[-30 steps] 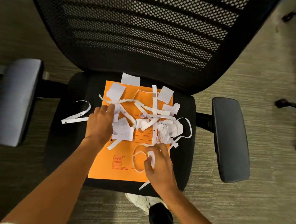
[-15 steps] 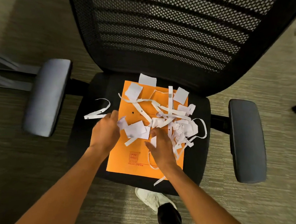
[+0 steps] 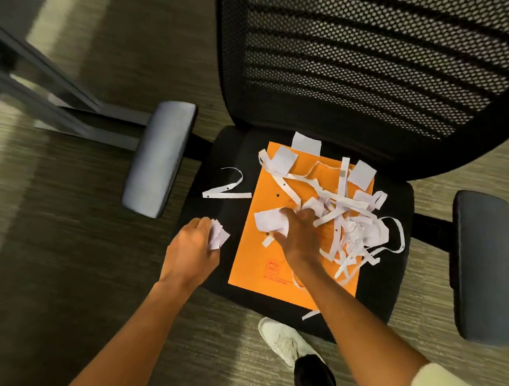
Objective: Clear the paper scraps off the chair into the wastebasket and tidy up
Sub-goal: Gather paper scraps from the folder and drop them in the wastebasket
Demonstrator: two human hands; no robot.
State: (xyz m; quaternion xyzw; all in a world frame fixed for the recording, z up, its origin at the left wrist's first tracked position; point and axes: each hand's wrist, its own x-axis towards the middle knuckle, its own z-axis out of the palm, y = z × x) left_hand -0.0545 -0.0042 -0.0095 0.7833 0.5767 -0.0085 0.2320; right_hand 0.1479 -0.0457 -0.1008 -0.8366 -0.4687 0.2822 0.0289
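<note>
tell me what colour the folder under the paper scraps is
Orange, with small red print near its front edge: the folder, seen in the head view.

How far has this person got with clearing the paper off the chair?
Barely started. The left hand holds a small wad of scraps beside the orange folder, and the right hand is pressed into the pile of scraps. Most strips and squares are on the folder, a loose strip lies on the seat, another at the front edge. No wastebasket is in view.

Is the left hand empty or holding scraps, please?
Holding scraps: the left hand is closed round a white wad that sticks out past its fingers, beside the folder.
</note>
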